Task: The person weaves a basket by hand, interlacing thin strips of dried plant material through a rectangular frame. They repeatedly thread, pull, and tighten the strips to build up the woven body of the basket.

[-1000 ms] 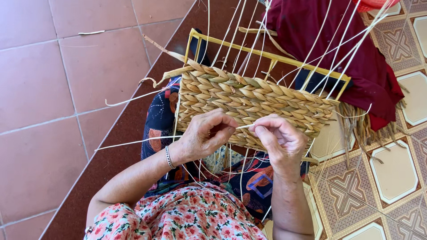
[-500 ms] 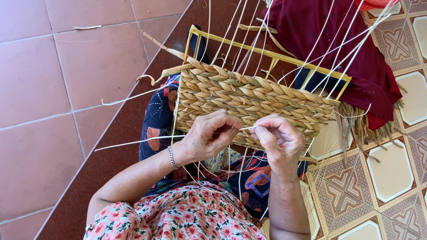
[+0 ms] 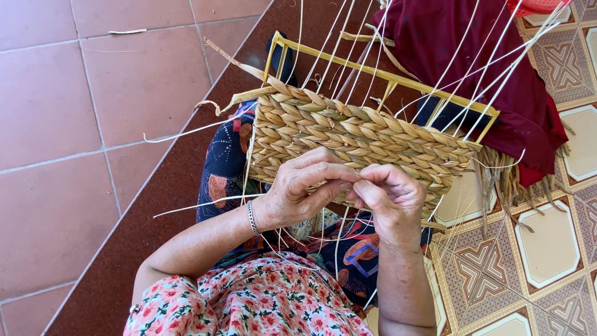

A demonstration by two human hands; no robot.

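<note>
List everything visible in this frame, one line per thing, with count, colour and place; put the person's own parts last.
woven panel: one, tan plaited fibre, centre, on the frame
frame: one, yellow, around and behind the woven panel
upright strands: many, pale, rising from the panel toward top right
loose fibre bundle: one, tan, right of the panel on the patterned tiles
cloth: one, dark red, top right
plain tiles: terracotta, left
patterned tiles: cream and brown, right
bracelet: one, silver, left wrist
left hand: pinching at the panel's lower edge
right hand: fingertips meeting the left hand's
</note>
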